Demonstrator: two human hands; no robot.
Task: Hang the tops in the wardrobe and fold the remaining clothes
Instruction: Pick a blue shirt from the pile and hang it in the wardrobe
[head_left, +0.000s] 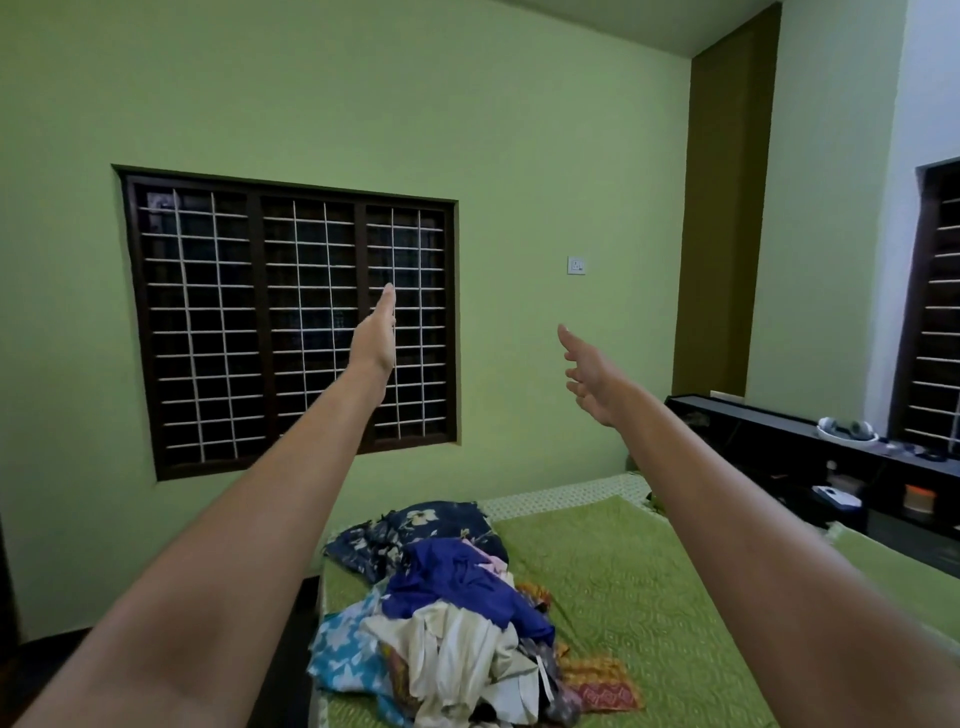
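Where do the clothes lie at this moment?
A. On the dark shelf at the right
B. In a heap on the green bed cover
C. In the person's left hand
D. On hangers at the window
B: the pile of clothes sits on the green bed cover, while the left hand and right hand are raised, open and hold nothing.

Walls (545, 130): pale green. Bedspread (649, 597): green, swirl-patterned. Window frame (291, 192): dark brown, white grille. Clothes pile (447, 613): navy floral, blue, cream, turquoise with white stars.
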